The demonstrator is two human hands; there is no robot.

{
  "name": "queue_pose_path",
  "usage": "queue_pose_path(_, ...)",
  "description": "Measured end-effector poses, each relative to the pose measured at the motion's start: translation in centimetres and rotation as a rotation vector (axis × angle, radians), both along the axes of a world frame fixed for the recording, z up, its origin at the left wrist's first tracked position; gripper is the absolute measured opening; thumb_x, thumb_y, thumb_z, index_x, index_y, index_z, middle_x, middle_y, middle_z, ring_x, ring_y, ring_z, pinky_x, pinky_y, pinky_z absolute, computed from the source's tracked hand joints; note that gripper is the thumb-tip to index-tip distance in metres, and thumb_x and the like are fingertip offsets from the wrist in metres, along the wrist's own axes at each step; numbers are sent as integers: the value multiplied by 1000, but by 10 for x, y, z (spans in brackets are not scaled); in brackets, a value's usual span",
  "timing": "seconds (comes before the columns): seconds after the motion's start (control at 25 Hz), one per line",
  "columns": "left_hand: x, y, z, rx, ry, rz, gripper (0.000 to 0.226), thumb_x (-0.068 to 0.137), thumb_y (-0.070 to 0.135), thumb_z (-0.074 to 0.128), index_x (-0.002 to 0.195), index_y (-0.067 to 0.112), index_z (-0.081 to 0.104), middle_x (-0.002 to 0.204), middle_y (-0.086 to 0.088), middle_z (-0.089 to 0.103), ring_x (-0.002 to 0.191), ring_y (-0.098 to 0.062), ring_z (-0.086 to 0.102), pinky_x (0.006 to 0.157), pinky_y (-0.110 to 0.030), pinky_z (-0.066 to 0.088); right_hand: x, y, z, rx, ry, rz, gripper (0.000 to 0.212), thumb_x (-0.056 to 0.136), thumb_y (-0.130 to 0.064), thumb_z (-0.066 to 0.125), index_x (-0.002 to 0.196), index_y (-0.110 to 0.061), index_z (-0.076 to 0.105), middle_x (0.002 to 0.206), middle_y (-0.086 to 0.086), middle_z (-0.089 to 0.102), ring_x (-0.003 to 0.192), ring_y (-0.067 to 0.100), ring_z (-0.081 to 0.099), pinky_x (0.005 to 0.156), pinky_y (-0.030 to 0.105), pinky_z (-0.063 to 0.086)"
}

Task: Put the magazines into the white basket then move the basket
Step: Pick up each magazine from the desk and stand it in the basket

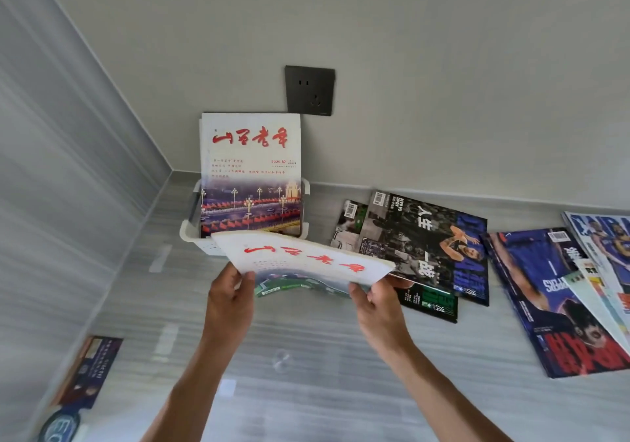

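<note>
A white basket [191,233] stands near the back left corner of the counter. One white magazine with red script [250,169] stands upright inside it, leaning on the wall. I hold a second white magazine with red script [306,259] tilted just in front of the basket's rim. My left hand [230,300] grips its left edge and my right hand [378,302] grips its right corner. Dark basketball magazines [429,237] lie flat to the right of the basket.
More magazines [562,298] are piled at the right edge of the grey counter [306,373]. A dark leaflet [88,370] lies at the front left. A black wall socket [309,89] sits above the basket. Walls close the left and back.
</note>
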State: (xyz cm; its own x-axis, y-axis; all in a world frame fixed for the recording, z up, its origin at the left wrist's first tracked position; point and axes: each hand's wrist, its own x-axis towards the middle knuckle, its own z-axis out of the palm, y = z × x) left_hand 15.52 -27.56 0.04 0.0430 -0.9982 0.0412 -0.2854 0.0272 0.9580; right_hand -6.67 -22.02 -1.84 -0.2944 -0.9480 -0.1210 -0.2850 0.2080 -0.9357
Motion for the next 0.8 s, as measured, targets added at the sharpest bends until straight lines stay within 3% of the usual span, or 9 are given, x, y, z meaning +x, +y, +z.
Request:
queue_pose_path(0.08, -1, 3, -8, 5, -51, -21, 24, 87, 22, 49, 104, 35, 61, 93, 40, 67, 90, 17, 61, 72, -4, 44, 0, -5, 5, 47, 50, 27, 32, 97, -13, 53, 129, -16, 56, 124, -3, 66, 106, 8, 61, 93, 19, 48)
queue_pose_path(0.12, -1, 2, -7, -10, -40, -19, 23, 88, 19, 50, 105, 29, 61, 93, 39, 67, 90, 17, 61, 72, -5, 44, 0, -10, 11, 66, 83, 51, 34, 98, -13, 51, 132, -15, 53, 127, -4, 65, 103, 4, 59, 86, 6, 44)
queue_pose_path(0.2, 2, -9, 2, -57, 20, 18, 21, 93, 9, 54, 109, 19, 62, 95, 34, 69, 93, 13, 63, 74, -6, 46, 1, -26, 31, 58, 106, 85, 36, 99, -10, 49, 135, -15, 51, 131, -5, 62, 97, 0, 58, 74, -2, 42)
queue_pose_path(0.28, 11, -31, 20, -109, 63, 94, 25, 94, 0, 55, 111, 16, 64, 97, 24, 72, 92, 7, 65, 77, -11, 49, 8, -49, 57, -14, 76, 81, 35, 97, -8, 53, 131, -13, 56, 127, -6, 63, 89, -3, 62, 68, 4, 48)
queue_pose_path(0.36, 24, -61, 40, -157, 78, 199, 26, 91, -2, 56, 108, 16, 63, 97, 7, 71, 86, 0, 65, 78, -21, 50, 19, -78, 81, -108, 6, 44, 31, 94, -8, 59, 123, -16, 63, 115, -12, 68, 83, -2, 66, 72, 16, 56)
queue_pose_path(0.44, 34, -92, 60, -215, 63, 293, 25, 88, -6, 55, 102, 14, 59, 95, -3, 69, 77, 4, 63, 73, -20, 50, 33, -111, 100, -164, -35, 29, 28, 93, -8, 61, 118, -19, 66, 111, -12, 70, 86, 5, 68, 76, 25, 58)
queue_pose_path(0.52, 41, -122, 75, -258, -15, 347, 23, 88, -6, 53, 101, 12, 58, 96, -4, 67, 73, 7, 61, 66, -11, 48, 47, -144, 105, -181, -22, 20, 30, 93, -8, 58, 120, -19, 65, 119, -3, 70, 89, 14, 67, 76, 29, 57)
queue_pose_path(0.64, 51, -152, 75, -224, -160, 377, 22, 89, -2, 51, 107, 7, 60, 99, 0, 66, 80, -9, 62, 60, -3, 45, 66, -178, 93, -146, 36, 10, 36, 92, -7, 51, 124, -19, 63, 127, 1, 67, 93, 27, 69, 75, 40, 60)
queue_pose_path(0.8, 59, -163, 53, -190, -349, 346, 19, 92, 1, 52, 107, 10, 59, 102, -4, 69, 85, -16, 63, 66, -19, 49, 74, -196, 72, -12, 73, 2, 39, 90, -1, 48, 119, -19, 66, 118, 3, 71, 68, 20, 67, 67, 39, 61)
